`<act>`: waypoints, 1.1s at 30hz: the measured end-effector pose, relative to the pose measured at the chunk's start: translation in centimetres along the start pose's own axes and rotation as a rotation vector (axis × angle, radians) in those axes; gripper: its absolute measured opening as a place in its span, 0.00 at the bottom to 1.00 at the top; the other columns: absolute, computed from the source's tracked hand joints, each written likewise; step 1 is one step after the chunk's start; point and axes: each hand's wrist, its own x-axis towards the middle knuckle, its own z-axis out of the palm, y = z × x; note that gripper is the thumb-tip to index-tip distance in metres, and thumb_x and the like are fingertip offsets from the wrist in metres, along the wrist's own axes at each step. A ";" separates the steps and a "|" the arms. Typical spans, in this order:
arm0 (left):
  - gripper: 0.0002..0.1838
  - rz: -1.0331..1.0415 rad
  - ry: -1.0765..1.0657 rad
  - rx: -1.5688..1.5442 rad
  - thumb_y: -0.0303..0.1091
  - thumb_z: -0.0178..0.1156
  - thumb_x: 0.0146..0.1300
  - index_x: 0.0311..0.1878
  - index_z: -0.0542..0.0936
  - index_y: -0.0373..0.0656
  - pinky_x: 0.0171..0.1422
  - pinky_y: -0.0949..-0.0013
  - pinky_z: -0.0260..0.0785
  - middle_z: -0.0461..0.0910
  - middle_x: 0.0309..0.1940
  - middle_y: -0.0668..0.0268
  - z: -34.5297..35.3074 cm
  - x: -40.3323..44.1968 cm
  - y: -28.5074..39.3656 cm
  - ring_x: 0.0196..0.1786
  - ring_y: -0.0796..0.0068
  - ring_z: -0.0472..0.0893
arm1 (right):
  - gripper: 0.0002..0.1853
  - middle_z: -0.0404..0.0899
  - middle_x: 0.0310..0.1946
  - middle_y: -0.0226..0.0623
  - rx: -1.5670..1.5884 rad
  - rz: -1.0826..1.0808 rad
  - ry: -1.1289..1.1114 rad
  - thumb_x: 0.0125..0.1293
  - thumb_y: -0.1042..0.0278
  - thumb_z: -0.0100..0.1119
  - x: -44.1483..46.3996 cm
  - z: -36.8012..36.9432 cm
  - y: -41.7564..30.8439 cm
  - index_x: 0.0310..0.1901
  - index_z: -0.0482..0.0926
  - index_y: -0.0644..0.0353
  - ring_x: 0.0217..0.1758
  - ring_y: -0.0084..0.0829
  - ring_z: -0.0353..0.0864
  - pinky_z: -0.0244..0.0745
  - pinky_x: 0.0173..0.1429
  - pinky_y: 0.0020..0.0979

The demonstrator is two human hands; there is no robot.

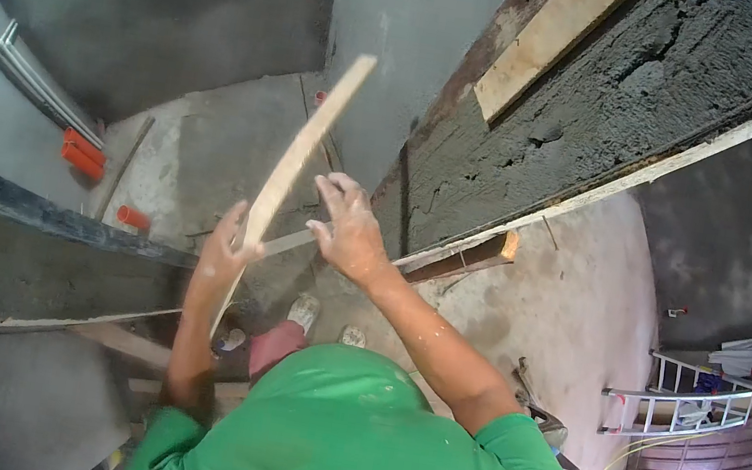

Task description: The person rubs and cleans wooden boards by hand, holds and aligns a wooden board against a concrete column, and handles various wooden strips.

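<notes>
My left hand [225, 247] is closed around a long, thin wooden strip [295, 160], which stands up at a slant and reaches well above the hand. My right hand [354, 234] is just to the right, with thumb and fingers apart. A flat, pale grey strip [289, 243] spans the space between the hands, its right end close to my right thumb; whether the thumb touches it I cannot tell. White dust or plaster marks both hands.
To the upper right, a plank [544, 51] lies on rough grey mortar [601, 94] along a board-edged wall. Orange pipes [83, 154] are at the left. A stepladder [686, 403] and a yellow cord [625, 454] are at the right. My shoes [304, 312] rest on the concrete floor [571, 293].
</notes>
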 end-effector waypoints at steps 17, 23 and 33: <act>0.36 0.584 -0.540 0.435 0.38 0.73 0.50 0.63 0.74 0.38 0.61 0.53 0.71 0.79 0.55 0.52 -5.2 -10.8 16.0 0.55 0.47 0.79 | 0.27 0.70 0.66 0.44 0.050 -0.134 -0.394 0.64 0.74 0.50 -7.0 10.3 2.8 0.67 0.71 0.53 0.71 0.49 0.65 0.61 0.71 0.52; 0.35 0.257 -0.936 0.662 0.48 0.70 0.56 0.62 0.73 0.36 0.66 0.55 0.68 0.77 0.58 0.54 -4.0 -12.0 15.2 0.61 0.51 0.76 | 0.26 0.74 0.62 0.50 0.230 -0.044 -0.284 0.62 0.79 0.50 -11.0 9.7 7.6 0.64 0.72 0.61 0.66 0.49 0.72 0.67 0.70 0.43; 0.46 0.374 -0.074 -0.022 0.29 0.73 0.50 0.72 0.61 0.35 0.63 0.61 0.74 0.70 0.65 0.50 3.3 -2.7 16.4 0.60 0.63 0.77 | 0.22 0.77 0.57 0.53 0.427 0.207 -0.175 0.67 0.74 0.52 -15.4 5.9 9.3 0.63 0.73 0.59 0.60 0.52 0.76 0.73 0.64 0.42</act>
